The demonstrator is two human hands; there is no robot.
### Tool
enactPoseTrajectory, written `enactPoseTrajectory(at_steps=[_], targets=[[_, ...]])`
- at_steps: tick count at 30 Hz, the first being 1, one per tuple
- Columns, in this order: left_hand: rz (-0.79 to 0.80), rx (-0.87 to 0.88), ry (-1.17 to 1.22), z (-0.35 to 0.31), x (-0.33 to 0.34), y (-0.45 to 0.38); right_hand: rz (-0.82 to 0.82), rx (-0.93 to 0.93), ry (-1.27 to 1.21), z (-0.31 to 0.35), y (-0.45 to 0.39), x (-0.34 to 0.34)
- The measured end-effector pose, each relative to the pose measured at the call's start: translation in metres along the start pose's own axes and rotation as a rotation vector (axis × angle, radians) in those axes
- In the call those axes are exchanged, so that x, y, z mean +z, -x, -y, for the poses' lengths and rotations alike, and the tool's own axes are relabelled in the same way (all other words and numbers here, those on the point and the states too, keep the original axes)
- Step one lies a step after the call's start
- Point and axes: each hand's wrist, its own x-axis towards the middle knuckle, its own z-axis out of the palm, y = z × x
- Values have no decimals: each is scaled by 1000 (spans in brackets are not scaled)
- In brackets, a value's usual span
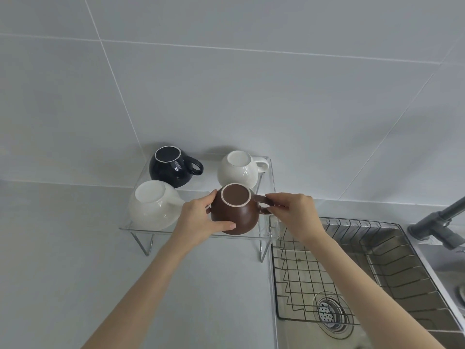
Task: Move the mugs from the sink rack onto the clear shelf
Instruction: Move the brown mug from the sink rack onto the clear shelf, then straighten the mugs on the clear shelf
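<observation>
A brown mug [239,217] stands upside down at the front right of the clear shelf [201,231]. My left hand [201,220] cups its left side. My right hand [293,212] pinches its handle on the right. Three more mugs stand upside down on the shelf: a dark blue mug [171,167] at the back left, a white mug [239,171] at the back right, and a second white mug [153,207] at the front left. The wire sink rack [352,260] to the right holds no mugs.
The shelf stands on thin metal legs on a grey counter [75,273] against a tiled wall. The steel sink [377,331] with its round drain lies under the rack. A dark grey faucet [442,222] juts in at the right edge.
</observation>
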Motion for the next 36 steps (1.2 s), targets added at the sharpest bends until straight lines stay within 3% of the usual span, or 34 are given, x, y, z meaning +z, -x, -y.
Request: enactPoseTrajectory(at_steps=[7, 12, 19, 36], targets=[[66, -63, 7, -2, -10, -9, 30, 39, -70, 5, 1, -6], [-28, -87, 96, -18, -13, -33, -129, 5, -86, 12, -27, -5], [48, -232, 271, -17, 2, -68, 105, 203, -303, 4, -71, 12], [61, -182, 251, -3, 0, -89, 78, 178, -327, 9, -44, 18]])
